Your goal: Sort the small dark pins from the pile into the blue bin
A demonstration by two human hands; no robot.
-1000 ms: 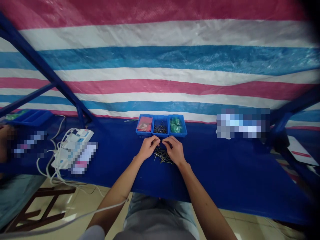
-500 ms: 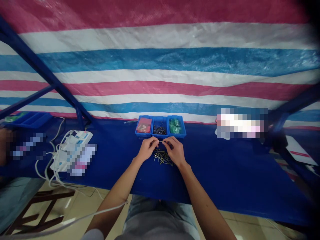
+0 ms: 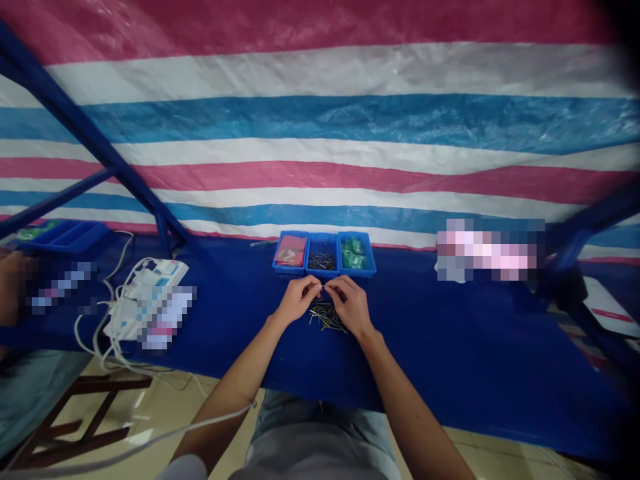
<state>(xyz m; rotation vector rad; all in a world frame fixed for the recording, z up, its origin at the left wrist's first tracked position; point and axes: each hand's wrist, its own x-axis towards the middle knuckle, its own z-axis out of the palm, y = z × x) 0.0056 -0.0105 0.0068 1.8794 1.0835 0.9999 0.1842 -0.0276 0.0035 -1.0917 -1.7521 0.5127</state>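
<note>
My left hand (image 3: 299, 300) and my right hand (image 3: 349, 302) meet fingertip to fingertip above the table, both closed in a pinch. A thin metal piece, which looks like a screw (image 3: 323, 287), shows in the narrow gap between them; most of it is hidden by the fingers. Just below the hands lies a loose pile of thin brass-coloured screws (image 3: 327, 317). Beyond my fingers, the blue three-part bin (image 3: 324, 274) holds reddish packets (image 3: 291, 251) on the left, dark screws (image 3: 323, 259) in the middle and green plastic packets (image 3: 354, 256) on the right.
On the left of the blue table (image 3: 425, 353) are a white power strip (image 3: 165, 272) with tangled cables and another blue tray (image 3: 75, 237). Another person's hand (image 3: 10, 287) is at the far left edge. A white flat device (image 3: 610, 307) stands at the right.
My fingertips have come closer together, so less of the screw shows between them. The view has shifted slightly.
</note>
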